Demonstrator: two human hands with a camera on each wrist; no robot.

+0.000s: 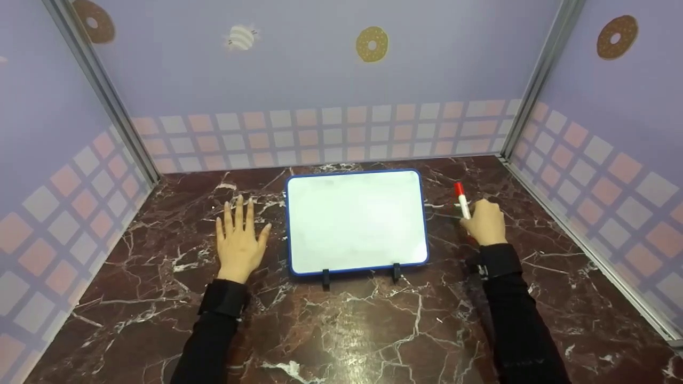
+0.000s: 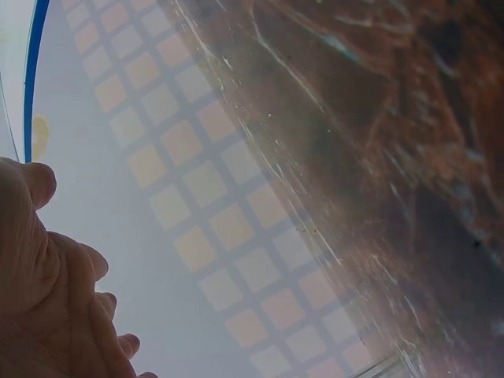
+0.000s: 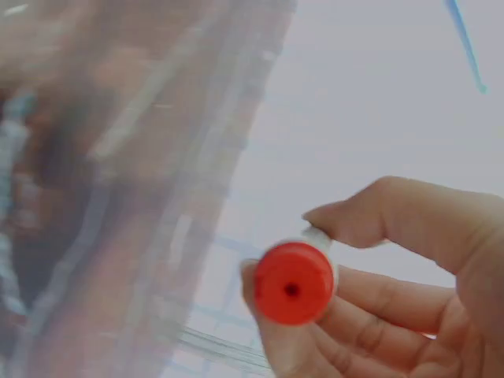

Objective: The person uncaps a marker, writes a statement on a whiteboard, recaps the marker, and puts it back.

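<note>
My right hand [image 1: 484, 221] grips a marker [image 1: 462, 201] with a white barrel and a red end, right of the whiteboard. In the right wrist view, the marker's round red end [image 3: 293, 285] faces the camera, pinched between thumb and fingers. A whiteboard [image 1: 357, 224] with a blue rim leans back on two black feet in the middle of the table. To its left, my left hand [image 1: 240, 242] has its fingers straight and spread, back of the hand up, holding nothing. The left wrist view catches part of this hand [image 2: 55, 291] below the board's blue edge [image 2: 33, 71].
The dark red marbled table [image 1: 352, 330] carries the board. Purple walls [image 1: 309, 69] with pink and white squares and doughnut pictures enclose it at the back and both sides. Metal posts [image 1: 539, 80] stand in the back corners. Black bands [image 1: 224, 298] wrap both wrists.
</note>
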